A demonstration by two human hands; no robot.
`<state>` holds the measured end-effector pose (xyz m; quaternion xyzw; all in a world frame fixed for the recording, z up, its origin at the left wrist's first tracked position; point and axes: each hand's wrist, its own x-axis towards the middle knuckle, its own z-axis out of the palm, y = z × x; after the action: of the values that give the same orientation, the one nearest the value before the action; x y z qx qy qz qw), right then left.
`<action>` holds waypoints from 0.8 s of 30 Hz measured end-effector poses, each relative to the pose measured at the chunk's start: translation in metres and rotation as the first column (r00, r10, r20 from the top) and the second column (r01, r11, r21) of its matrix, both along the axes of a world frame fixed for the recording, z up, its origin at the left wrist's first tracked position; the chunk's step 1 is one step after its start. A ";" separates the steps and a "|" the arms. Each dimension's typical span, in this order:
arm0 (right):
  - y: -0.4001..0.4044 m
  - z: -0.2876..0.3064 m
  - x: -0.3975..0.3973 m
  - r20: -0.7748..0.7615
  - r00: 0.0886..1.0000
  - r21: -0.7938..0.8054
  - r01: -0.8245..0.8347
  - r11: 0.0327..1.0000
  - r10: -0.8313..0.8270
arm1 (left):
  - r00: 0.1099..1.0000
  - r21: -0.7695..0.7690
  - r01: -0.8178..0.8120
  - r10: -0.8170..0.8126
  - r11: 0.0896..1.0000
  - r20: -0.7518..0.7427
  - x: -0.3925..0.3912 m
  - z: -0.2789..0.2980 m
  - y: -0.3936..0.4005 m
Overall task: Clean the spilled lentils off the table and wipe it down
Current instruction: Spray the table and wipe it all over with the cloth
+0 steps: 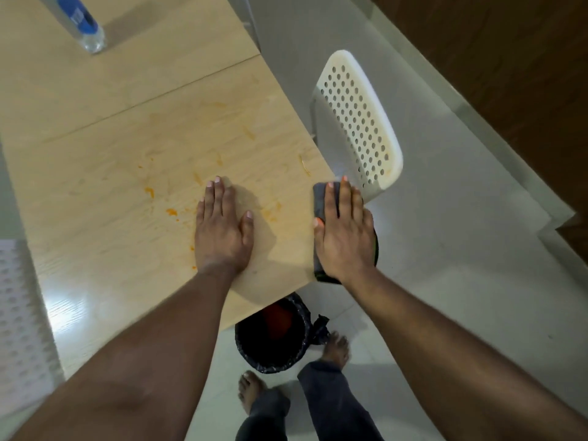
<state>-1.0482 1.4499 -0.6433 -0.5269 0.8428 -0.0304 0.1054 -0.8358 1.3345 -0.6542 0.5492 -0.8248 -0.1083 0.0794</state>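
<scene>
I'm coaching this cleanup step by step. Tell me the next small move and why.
Probably sweep the right hand and its grey cloth leftward from the table edge, across the orange smears. They still streak the wood beside the flat left hand, while the cloth sits at the edge above the lined bin.

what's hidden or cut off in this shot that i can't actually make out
Head view only:
- Grey cloth: mostly hidden under the right hand.
- Bin: far rim hidden by the table edge; the orange contents are too dark to identify.
- Bottle: top cut off by the frame edge.
- Table under the left hand: covered.
</scene>
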 end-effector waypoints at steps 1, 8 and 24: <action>0.016 0.002 -0.001 0.019 1.000 0.011 0.002 1.000 -0.002 | 1.000 0.002 0.001 -0.001 1.000 0.004 -0.001 0.000 0.000; 0.024 0.004 -0.023 0.040 0.997 0.042 -0.063 0.997 0.061 | 0.999 0.010 -0.004 0.004 1.000 0.047 -0.004 0.002 -0.001; -0.017 0.005 -0.035 0.081 0.919 -0.102 -0.377 0.920 0.386 | 0.997 0.034 -0.068 0.067 0.997 0.040 -0.008 0.010 -0.008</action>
<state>-1.0829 1.4326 -0.6388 -0.6829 0.7155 -0.0712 0.1288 -0.8433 1.3264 -0.6444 0.5801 -0.8051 -0.1096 0.0573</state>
